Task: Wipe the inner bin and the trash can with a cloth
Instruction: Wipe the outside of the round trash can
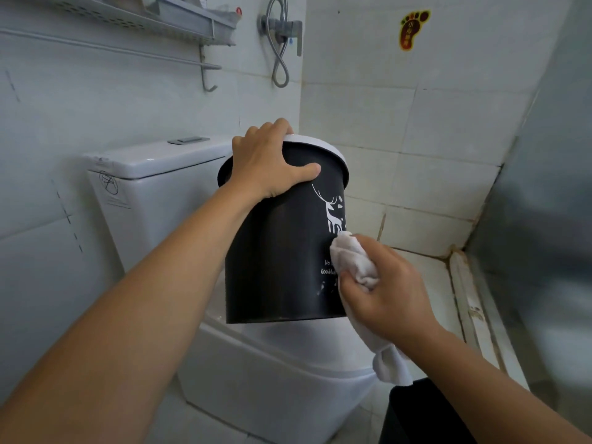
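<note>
A black round trash can [282,251] with a white rim ring and a white deer print is held up in the air above the toilet. My left hand [272,161] grips its upper edge, fingers curled over the rim, thumb on the outer wall. My right hand [381,286] holds a bunched white cloth [352,261] pressed against the can's lower right side, over the white lettering. A tail of the cloth hangs below my right wrist. The can's inside is hidden from me.
A white toilet [272,373] with its lid down and cistern [153,174] stands right under the can. Tiled walls close in at left and behind, with a metal shelf [153,17] and shower valve [282,30] above. A dark object [416,415] sits at the bottom right.
</note>
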{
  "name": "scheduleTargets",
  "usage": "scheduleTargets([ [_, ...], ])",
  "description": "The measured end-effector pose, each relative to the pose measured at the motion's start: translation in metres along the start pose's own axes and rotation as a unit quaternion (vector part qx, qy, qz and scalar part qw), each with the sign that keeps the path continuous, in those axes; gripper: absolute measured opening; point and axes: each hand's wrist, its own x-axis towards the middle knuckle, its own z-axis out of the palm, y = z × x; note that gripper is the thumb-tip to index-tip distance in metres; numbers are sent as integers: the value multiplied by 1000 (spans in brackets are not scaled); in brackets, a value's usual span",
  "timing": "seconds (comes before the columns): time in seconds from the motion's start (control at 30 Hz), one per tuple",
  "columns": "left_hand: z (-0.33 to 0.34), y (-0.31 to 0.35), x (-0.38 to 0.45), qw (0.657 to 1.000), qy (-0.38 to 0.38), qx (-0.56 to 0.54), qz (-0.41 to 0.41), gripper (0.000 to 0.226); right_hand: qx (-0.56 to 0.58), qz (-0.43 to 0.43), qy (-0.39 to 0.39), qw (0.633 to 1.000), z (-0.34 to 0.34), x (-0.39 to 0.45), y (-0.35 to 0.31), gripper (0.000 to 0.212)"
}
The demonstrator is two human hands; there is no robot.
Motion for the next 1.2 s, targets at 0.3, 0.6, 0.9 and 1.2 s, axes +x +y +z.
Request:
scheduleTargets([
  [0.3,-3,-16,-2,999,27,8,-37,65,-4,-142,-62,988,-4,-19,-25,43],
  [0.6,-2,-7,-3,996,32,59,-50,69,9,16,-53,998,-10,-3,-4,27],
  [0.9,-5,-12,-7,995,41,73,-61,70,-21,-28,-72,997,-12,1,-1,28],
  [1.2,-5,-14,-7,995,46,55,-68,68,36,-33,-102,994,-15,-2,1,23],
])
